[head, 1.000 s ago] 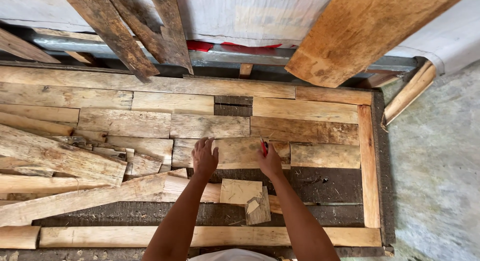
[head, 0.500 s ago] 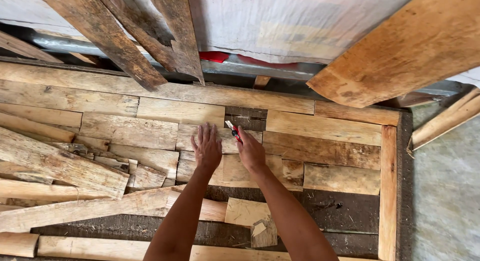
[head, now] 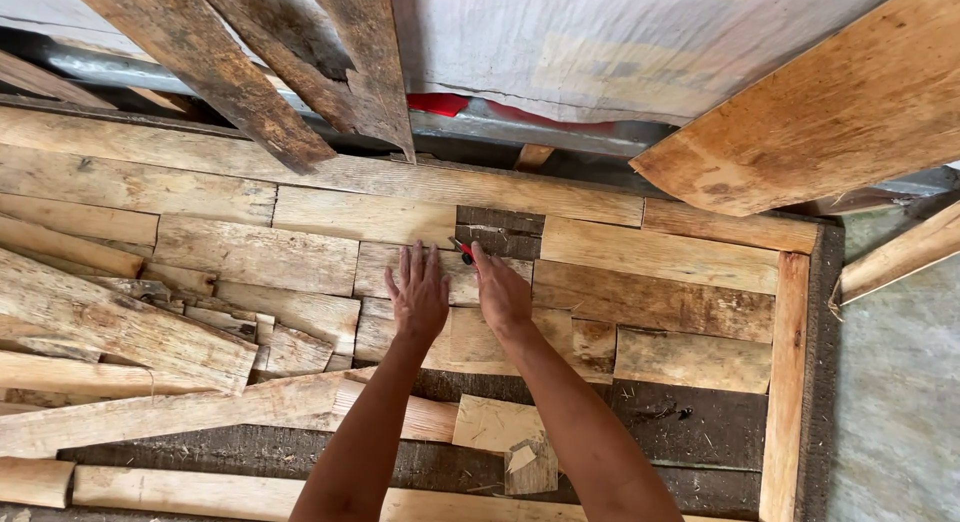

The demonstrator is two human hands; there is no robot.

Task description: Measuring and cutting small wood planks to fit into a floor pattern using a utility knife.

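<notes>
Pressing a short pale board [head: 440,282] flat with my left hand [head: 420,294], I have the fingers straight and close together, palm down, with the fingertips reaching its upper edge. My right hand [head: 500,292] lies just beside it on the same row, and it pinches a small red marking tool [head: 462,248] whose tip pokes out at the corner of the dark gap [head: 500,232] above the board. How tightly the fingers close around the tool I cannot tell, since the back of the hand hides the grip.

The board sits in the patchwork of scrap planks laid inside the wooden frame [head: 785,382], with a longer plank [head: 365,214] above it on the left and another plank [head: 655,252] to the right of the gap. The gap shows the dark backing, and more backing [head: 680,422] is bare lower down, where two loose offcuts [head: 505,437] rest.

To do this well, I judge that I should keep the left palm's weight on the board so that it cannot creep while the tool works at its edge. The tip ought to run tight against the neighbouring wood, so that any mark follows the true outline of the opening. Rough, splintery edges like these could catch my fingertips, so I would slide nothing and lift instead. Weathered boards [head: 300,72] lean overhead, well apart from my hands.
</notes>
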